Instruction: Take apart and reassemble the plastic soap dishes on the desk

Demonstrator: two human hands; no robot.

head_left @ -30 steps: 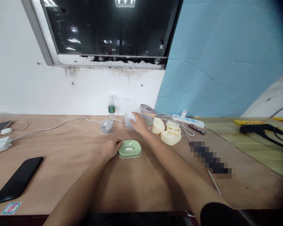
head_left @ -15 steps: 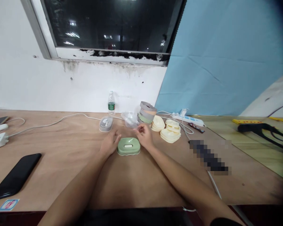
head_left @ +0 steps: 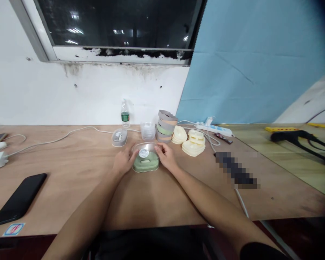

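A clear plastic cover [head_left: 149, 146] with a round white sticker [head_left: 143, 153] is held tilted between my two hands, over the back part of a green oval box [head_left: 145, 166]. My left hand [head_left: 124, 159] grips its left side, thumb toward the sticker. On the other side my right hand [head_left: 165, 155] pinches the right edge between thumb and fingers. The green box rests on the table with a raised slot on its top. Whether the cover touches the box I cannot tell.
Behind my hands stand a grey covered box [head_left: 119, 138], stacked clear covers [head_left: 147, 130], a stack of coloured rings [head_left: 166, 126] and cream-coloured parts [head_left: 193, 146]. A bottle [head_left: 125, 115] is by the wall. A phone [head_left: 18, 199] lies left; a power strip [head_left: 215, 129] sits back right.
Both hands have brought the clear cover from the stack at the back toward me, over the green box. The stack of clear covers now shows plainly. The whole view has shifted slightly.
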